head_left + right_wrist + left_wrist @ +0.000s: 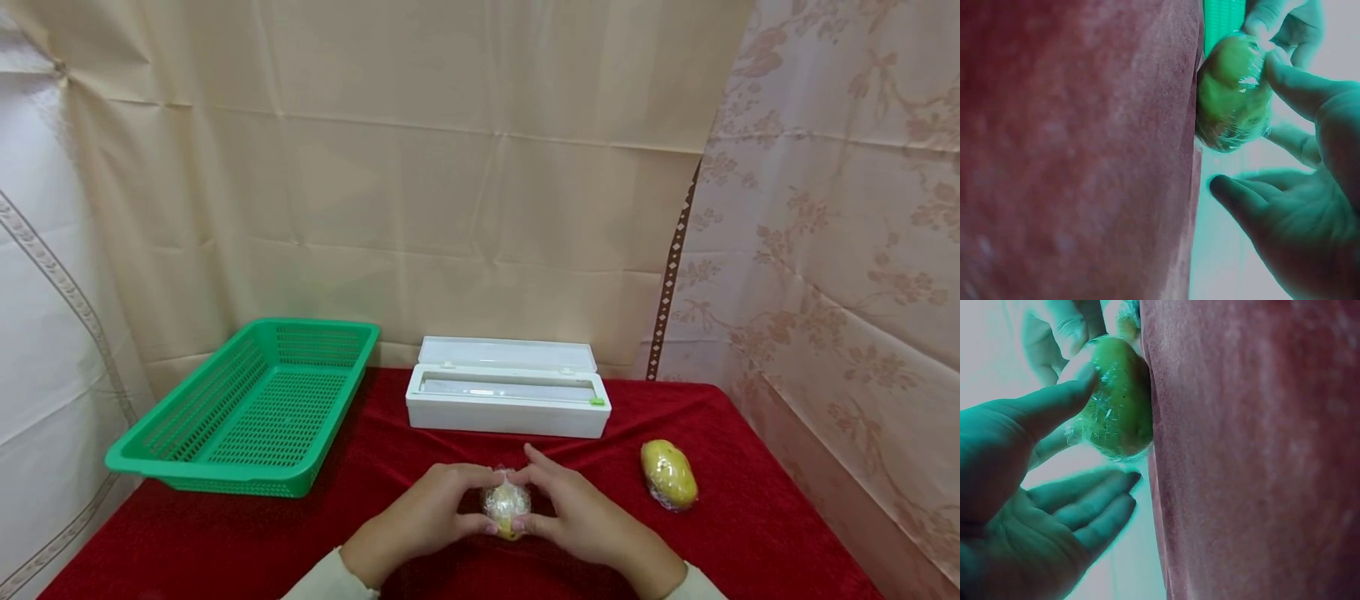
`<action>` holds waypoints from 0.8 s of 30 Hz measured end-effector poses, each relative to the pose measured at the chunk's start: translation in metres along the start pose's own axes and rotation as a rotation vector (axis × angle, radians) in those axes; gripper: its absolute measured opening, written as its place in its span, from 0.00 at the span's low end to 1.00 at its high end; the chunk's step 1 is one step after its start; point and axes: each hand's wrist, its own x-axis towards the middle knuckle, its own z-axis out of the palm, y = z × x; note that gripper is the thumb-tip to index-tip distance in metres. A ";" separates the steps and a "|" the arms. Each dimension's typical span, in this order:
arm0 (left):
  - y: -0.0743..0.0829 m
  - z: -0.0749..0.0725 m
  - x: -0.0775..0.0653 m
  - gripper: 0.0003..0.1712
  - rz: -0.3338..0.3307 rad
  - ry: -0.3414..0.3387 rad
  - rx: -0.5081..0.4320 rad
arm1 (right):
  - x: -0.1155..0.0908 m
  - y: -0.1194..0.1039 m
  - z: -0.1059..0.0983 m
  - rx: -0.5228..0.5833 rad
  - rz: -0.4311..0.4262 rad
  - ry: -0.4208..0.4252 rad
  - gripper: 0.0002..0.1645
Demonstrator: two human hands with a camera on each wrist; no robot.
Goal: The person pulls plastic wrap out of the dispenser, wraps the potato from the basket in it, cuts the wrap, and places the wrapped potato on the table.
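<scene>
A yellow potato (506, 504) in clear plastic wrap sits on the red cloth between both hands. My left hand (437, 510) holds its left side, thumb at the near end and index finger at the far end. From the right, my right hand (573, 510) holds it the same way, thumb and index finger meeting the film. Both wrist views show the wrapped potato (1119, 400) resting against the cloth, its film crinkled and shiny. The other fingers of the left hand (1029, 481) and right hand (1310, 169) extend away from the potato.
Another wrapped yellow potato (669, 475) lies to the right. Behind the hands stands a white cling film box (506, 419) with its lid raised and a roll inside. A green plastic basket (311, 479) is at the left. Cloth curtains (465, 192) hang behind the table.
</scene>
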 end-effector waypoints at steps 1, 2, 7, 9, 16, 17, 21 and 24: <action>0.000 0.000 0.000 0.28 -0.008 -0.002 -0.016 | 0.000 0.001 0.000 0.039 -0.003 -0.012 0.30; 0.000 0.000 -0.001 0.27 -0.015 -0.008 -0.036 | 0.001 0.001 0.001 0.078 -0.010 -0.023 0.28; 0.001 0.000 -0.001 0.24 -0.027 -0.022 -0.099 | 0.003 0.004 0.002 0.185 -0.054 -0.008 0.28; 0.001 0.000 -0.001 0.27 -0.024 -0.015 -0.097 | 0.004 0.004 0.002 0.190 -0.058 0.014 0.30; 0.003 0.001 0.000 0.31 -0.024 -0.005 -0.041 | 0.004 0.003 0.002 0.170 -0.028 0.040 0.34; 0.003 0.001 0.000 0.31 -0.025 -0.005 -0.037 | 0.004 0.003 0.002 0.153 -0.026 0.045 0.34; 0.001 0.002 0.000 0.32 -0.017 0.011 -0.034 | 0.002 0.004 0.000 0.072 -0.036 0.056 0.35; -0.001 0.002 0.000 0.31 0.015 0.054 -0.056 | 0.001 0.003 -0.005 0.003 -0.064 0.051 0.33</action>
